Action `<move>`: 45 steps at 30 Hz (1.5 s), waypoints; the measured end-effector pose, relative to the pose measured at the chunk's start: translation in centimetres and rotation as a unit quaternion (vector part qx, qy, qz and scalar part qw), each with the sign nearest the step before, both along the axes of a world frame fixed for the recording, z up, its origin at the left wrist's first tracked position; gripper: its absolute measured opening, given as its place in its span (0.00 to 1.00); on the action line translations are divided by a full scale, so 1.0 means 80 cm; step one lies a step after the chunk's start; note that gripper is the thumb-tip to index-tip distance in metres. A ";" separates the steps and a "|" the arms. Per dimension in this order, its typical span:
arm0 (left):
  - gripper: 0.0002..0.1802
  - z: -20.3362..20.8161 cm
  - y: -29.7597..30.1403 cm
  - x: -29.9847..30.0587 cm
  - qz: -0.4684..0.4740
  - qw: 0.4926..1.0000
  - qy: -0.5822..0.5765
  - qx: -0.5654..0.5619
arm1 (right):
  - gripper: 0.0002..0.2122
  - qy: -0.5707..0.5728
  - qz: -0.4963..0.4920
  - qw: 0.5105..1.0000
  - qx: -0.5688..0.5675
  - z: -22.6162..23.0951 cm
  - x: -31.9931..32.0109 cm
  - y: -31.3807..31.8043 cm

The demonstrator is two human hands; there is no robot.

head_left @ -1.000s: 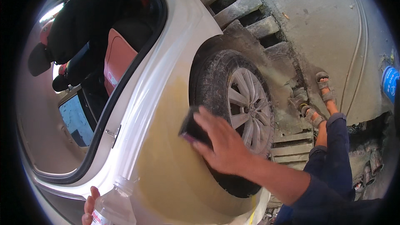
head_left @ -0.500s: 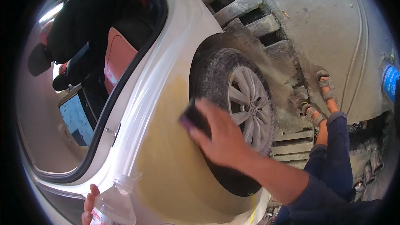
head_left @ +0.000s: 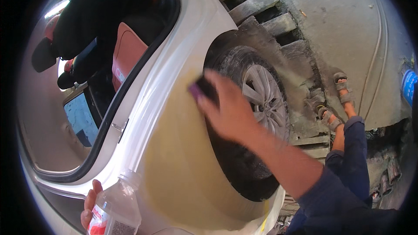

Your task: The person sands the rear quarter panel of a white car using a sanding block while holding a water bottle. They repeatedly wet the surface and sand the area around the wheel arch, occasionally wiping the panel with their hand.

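Note:
My right hand [head_left: 233,113] is closed around a black and purple sanding block [head_left: 203,90]. The block is against the car's rear fender, beside the wheel arch, at the upper part of a dull yellowish patch [head_left: 174,161] on the white paint. At the lower left, my left hand [head_left: 90,202] grips a clear plastic bottle [head_left: 119,206] with a red and white label. The bottle tilts a little, its neck pointing up, in front of the white bodywork. Its mouth looks uncapped. Most of the left palm is hidden behind it.
The rear wheel [head_left: 266,100] sits just right of my right hand. A car window [head_left: 100,117] shows seats inside. Slatted grating [head_left: 254,6] runs along the concrete floor [head_left: 339,26], with a cable [head_left: 376,61] on it. A blue container [head_left: 409,86] stands at far right.
My right hand and the sanding block have moved up along the fender's edge beside the wheel. The bottle in my left hand sits slightly higher in view, with more of its label showing.

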State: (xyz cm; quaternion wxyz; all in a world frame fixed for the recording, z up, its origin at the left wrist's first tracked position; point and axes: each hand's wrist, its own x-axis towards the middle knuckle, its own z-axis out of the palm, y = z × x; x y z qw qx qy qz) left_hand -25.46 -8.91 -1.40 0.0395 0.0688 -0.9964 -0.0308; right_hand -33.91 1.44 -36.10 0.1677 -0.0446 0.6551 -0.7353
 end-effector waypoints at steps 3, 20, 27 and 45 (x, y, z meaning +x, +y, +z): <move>0.59 0.001 0.001 0.003 0.018 1.000 0.003 0.013 | 0.26 -0.011 -0.019 1.000 -0.003 -0.009 -0.017 0.000; 0.67 -0.002 0.001 0.005 0.048 0.997 -0.036 0.049 | 0.30 0.087 0.032 0.995 -0.042 0.053 0.119 0.061; 0.64 0.007 0.017 -0.004 0.101 0.993 -0.066 0.015 | 0.29 0.082 -0.002 0.996 -0.016 0.056 0.082 0.040; 0.63 -0.019 0.015 -0.004 0.006 0.996 -0.049 0.077 | 0.29 0.032 -0.018 0.999 -0.016 0.065 0.073 0.028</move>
